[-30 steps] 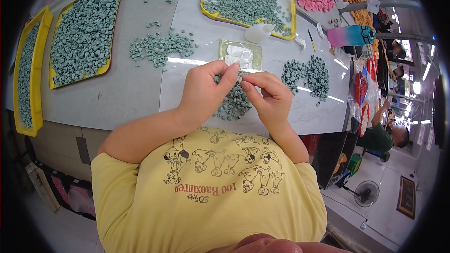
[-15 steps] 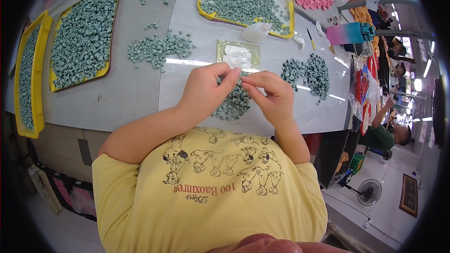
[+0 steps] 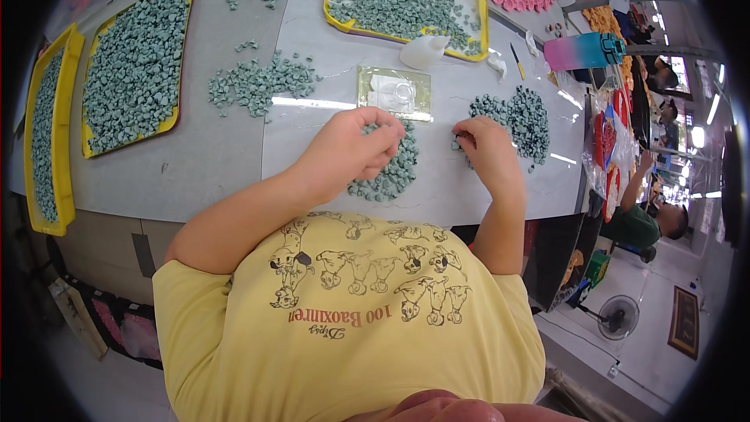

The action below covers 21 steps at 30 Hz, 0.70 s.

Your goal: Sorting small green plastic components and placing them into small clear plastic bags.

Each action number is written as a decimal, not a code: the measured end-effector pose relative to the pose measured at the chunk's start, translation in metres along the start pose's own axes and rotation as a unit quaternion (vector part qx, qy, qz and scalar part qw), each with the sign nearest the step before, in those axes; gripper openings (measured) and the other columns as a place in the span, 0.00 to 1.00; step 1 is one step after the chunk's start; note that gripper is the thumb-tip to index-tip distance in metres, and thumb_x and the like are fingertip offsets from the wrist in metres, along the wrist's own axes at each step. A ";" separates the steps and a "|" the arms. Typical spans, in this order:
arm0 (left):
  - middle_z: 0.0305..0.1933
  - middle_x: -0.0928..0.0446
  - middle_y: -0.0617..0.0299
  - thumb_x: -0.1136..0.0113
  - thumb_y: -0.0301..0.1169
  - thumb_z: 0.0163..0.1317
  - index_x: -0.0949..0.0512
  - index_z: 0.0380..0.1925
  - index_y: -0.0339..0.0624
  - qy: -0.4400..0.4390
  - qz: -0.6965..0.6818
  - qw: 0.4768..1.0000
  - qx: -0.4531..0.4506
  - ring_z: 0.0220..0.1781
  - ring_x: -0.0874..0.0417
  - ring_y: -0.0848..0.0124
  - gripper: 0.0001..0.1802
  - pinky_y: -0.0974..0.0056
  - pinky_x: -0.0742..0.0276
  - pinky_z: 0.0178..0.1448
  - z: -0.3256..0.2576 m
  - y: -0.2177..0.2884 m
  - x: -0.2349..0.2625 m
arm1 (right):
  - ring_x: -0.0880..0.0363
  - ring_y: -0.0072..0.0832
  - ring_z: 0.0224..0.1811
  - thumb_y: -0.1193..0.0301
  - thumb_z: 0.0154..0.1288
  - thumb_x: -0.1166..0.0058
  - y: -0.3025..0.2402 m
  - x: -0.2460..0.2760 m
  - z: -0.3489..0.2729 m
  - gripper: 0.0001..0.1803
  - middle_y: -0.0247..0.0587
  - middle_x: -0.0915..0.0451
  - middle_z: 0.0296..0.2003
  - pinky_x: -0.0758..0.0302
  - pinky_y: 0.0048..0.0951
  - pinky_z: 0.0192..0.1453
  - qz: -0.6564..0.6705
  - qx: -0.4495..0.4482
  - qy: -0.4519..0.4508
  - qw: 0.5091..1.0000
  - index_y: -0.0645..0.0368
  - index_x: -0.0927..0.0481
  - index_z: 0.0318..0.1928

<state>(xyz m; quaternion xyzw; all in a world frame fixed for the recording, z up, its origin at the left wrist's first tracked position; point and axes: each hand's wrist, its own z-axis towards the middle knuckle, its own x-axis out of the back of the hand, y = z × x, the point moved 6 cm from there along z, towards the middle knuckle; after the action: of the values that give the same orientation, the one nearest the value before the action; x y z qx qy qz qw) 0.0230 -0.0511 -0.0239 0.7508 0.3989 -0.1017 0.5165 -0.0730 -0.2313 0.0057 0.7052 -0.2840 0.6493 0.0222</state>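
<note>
While the central pile of grey-green pieces [image 3: 400,170] lies mid-frame, partly hidden by the curled left hand [image 3: 355,150], whose grip I cannot tell, the right hand [image 3: 491,148] bends over the right-hand pile [image 3: 529,129], its hold unclear. Above lie a square plate [image 3: 423,84], white squeeze bottle [image 3: 423,51] and yellow-rimmed tray [image 3: 483,19].

Right hand [image 3: 494,150] at green pieces [image 3: 530,126]
</note>
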 end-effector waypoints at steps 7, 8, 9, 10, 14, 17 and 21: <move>0.29 0.34 0.68 0.54 0.30 0.66 0.30 0.40 0.35 0.003 -0.154 0.988 -0.028 0.19 0.43 0.84 0.10 0.77 0.48 0.19 0.004 0.002 0.002 | 0.24 0.33 0.32 0.80 0.53 0.46 -0.007 -0.002 0.002 0.07 0.43 0.24 0.31 0.28 0.28 0.36 0.008 0.005 0.023 1.000 0.64 0.22 0.35; 0.28 0.35 0.69 0.54 0.31 0.67 0.30 0.41 0.35 -0.008 -0.156 0.987 -0.026 0.19 0.43 0.84 0.10 0.77 0.49 0.18 0.003 0.002 0.002 | 0.24 0.33 0.32 0.80 0.53 0.46 -0.011 -0.002 0.002 0.07 0.43 0.24 0.31 0.28 0.28 0.36 0.008 0.004 0.023 1.000 0.64 0.22 0.35; 0.28 0.35 0.69 0.54 0.31 0.67 0.30 0.41 0.35 -0.008 -0.156 0.987 -0.025 0.19 0.43 0.84 0.10 0.77 0.49 0.18 0.003 0.002 0.003 | 0.24 0.31 0.31 0.80 0.54 0.46 -0.018 0.001 0.002 0.07 0.42 0.24 0.31 0.28 0.26 0.36 0.028 0.021 0.047 0.998 0.64 0.21 0.36; 0.27 0.36 0.69 0.54 0.32 0.67 0.29 0.40 0.35 -0.010 -0.140 0.990 -0.021 0.19 0.43 0.84 0.11 0.78 0.49 0.18 0.002 0.002 0.004 | 0.24 0.29 0.31 0.80 0.55 0.47 -0.026 0.005 0.001 0.07 0.40 0.25 0.30 0.28 0.24 0.35 0.048 0.037 0.071 0.996 0.63 0.21 0.37; 0.23 0.37 0.70 0.55 0.33 0.67 0.28 0.38 0.36 -0.002 -0.082 0.997 -0.004 0.17 0.43 0.84 0.11 0.76 0.50 0.18 0.005 -0.007 0.004 | 0.24 0.25 0.31 0.81 0.55 0.45 -0.052 0.007 -0.001 0.09 0.38 0.24 0.31 0.28 0.21 0.34 0.126 0.070 0.098 0.985 0.62 0.20 0.38; 0.24 0.37 0.70 0.55 0.33 0.67 0.27 0.36 0.36 -0.011 -0.073 0.997 0.020 0.17 0.43 0.84 0.12 0.76 0.50 0.18 0.006 -0.012 0.002 | 0.23 0.24 0.32 0.83 0.51 0.42 -0.062 0.002 -0.008 0.10 0.38 0.22 0.32 0.27 0.20 0.34 0.267 0.093 0.125 0.951 0.62 0.20 0.37; 0.24 0.37 0.70 0.55 0.33 0.67 0.27 0.35 0.36 -0.037 -0.100 0.993 0.043 0.18 0.43 0.83 0.11 0.76 0.50 0.18 0.003 -0.014 -0.002 | 0.22 0.26 0.32 0.85 0.47 0.40 -0.080 0.000 -0.012 0.12 0.39 0.21 0.33 0.26 0.20 0.35 0.234 0.180 0.162 0.942 0.62 0.19 0.35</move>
<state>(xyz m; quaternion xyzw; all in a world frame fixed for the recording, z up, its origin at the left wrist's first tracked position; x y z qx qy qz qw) 0.0123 -0.0528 -0.0340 0.7241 0.4482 -0.1974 0.4855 -0.0491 -0.1599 0.0348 0.4960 -0.3121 0.7821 -0.2116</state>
